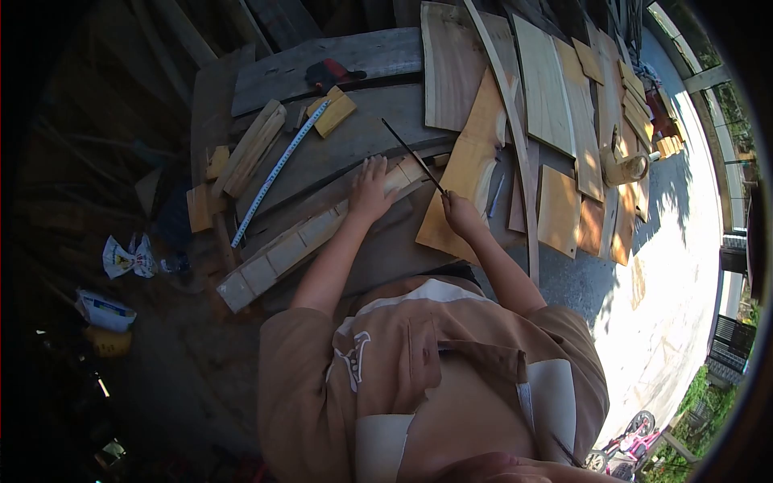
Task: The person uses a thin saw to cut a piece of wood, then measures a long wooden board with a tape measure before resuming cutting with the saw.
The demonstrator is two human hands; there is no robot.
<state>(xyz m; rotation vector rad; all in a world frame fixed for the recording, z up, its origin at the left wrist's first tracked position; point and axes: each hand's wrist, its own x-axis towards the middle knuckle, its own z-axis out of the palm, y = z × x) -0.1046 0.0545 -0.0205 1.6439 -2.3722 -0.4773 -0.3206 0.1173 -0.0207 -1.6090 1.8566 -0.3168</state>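
My left hand (370, 191) lies on a long wooden beam (294, 239), fingers stretched out over its top near the far right end. Lines run across the beam at intervals along its length. My right hand (461, 214) is closed round the near end of a handsaw (412, 153), seen nearly edge-on as a long, thin, dark blade. The blade slants away to the upper left and crosses over the beam's right end, just right of my left fingers. The saw's grip is hidden in my fist.
A measuring tape (279, 171) lies left of the beam, beside a small wood block (332, 113) and a dark red-and-black cap (332, 74). Several boards (543, 88) and a long thin strip (515, 129) lie to the right. A pen (496, 196) rests near my right hand.
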